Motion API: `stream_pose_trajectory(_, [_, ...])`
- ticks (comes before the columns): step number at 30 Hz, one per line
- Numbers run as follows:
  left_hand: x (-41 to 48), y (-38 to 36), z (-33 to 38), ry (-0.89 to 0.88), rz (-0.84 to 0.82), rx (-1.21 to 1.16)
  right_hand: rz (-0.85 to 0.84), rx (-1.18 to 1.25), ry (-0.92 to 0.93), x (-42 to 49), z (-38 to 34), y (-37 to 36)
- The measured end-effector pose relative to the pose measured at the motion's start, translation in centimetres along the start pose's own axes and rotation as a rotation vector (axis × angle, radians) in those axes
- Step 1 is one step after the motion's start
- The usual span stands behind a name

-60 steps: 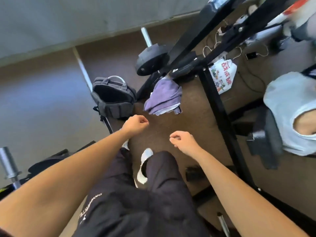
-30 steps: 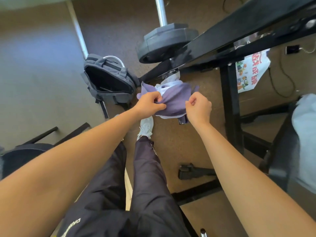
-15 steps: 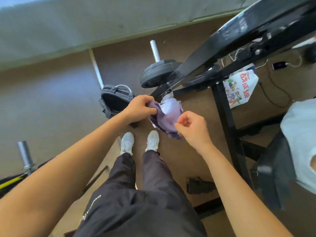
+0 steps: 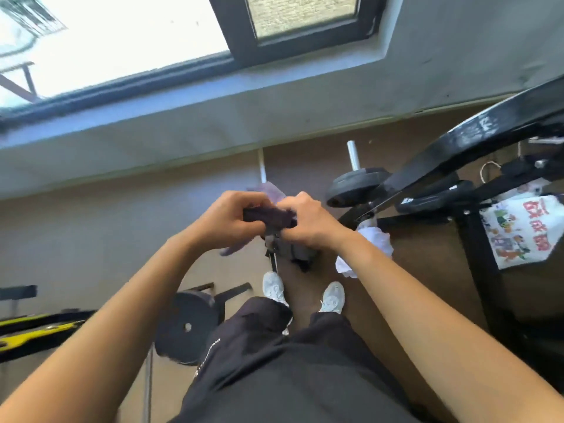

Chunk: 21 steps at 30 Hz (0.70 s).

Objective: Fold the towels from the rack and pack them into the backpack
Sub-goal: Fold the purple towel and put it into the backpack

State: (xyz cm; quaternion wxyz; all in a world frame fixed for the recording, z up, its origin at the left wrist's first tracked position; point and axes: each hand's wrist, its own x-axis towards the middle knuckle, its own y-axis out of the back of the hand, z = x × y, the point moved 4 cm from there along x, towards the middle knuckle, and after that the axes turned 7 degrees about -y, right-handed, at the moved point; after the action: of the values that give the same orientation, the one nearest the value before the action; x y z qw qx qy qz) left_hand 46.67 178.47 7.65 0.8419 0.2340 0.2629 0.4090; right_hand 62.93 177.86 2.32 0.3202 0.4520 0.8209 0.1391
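I see the left hand (image 4: 225,221) and right hand (image 4: 308,224) meeting at centre frame, touching, gripping a bunched towel (image 4: 270,219) between them. Below them on the floor (image 4: 412,270) sits the backpack (image 4: 294,254), mostly hidden behind the hands, just ahead of the person's shoes (image 4: 273,285). Right of the backpack, a second towel (image 4: 377,239) hangs from the rack (image 4: 457,148). A weight plate (image 4: 354,184) sits behind the rack; a second plate (image 4: 186,325) lies left of the legs (image 4: 274,361).

Floor (image 4: 427,239) carries backpack (image 4: 294,251), weight plate (image 4: 186,328) and rack (image 4: 479,257).
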Motion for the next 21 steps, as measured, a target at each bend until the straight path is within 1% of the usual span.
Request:
stream_pose_trajectory(3, [-1.7,3.6,-2.5,0.025,0.138,0.279,0.035,0.026,0.031,1.4,-1.4,-1.1])
stream_pose_trajectory(5, [-2.4,5.0,-4.7,0.074,0.210,0.374,0.053,0.029,0.025,2.8,-1.3,-2.0])
stream_pose_trajectory(8, [-2.6,6.0,-8.5,0.158,0.293,0.384,0.053,0.108,0.003,4.7,-1.3,-3.4])
stream_pose_trajectory(10, [-1.9,6.1,-10.8,0.162,0.319,0.299,-0.001,0.224,-0.006,5.7,-1.9,-4.4])
stream_pose_trajectory(11, [-1.3,6.0,-11.8,0.135,0.320,0.240,-0.044,0.307,-0.012,6.2,-2.1,-5.0])
stream_pose_trajectory(12, [-0.4,5.8,-12.6,0.087,0.304,0.190,-0.079,0.381,-0.034,6.7,-2.2,-5.7])
stream_pose_trajectory(14, [1.6,5.0,-13.9,-0.017,0.230,0.122,-0.073,0.451,-0.107,7.9,-1.7,-6.9])
stream_pose_trajectory(16, [3.8,3.9,-16.0,-0.113,0.114,0.114,0.018,0.499,-0.213,9.2,-0.5,-8.5])
stream_pose_trajectory(18, [5.7,2.9,-18.9,-0.195,-0.028,0.140,0.156,0.545,-0.368,9.6,1.2,-10.6])
stream_pose_trajectory(19, [6.5,2.4,-20.5,-0.237,-0.104,0.160,0.222,0.532,-0.454,9.8,2.2,-11.7])
stream_pose_trajectory(21, [7.5,1.8,-23.8,-0.321,-0.258,0.245,0.270,0.468,-0.599,9.8,3.9,-14.2])
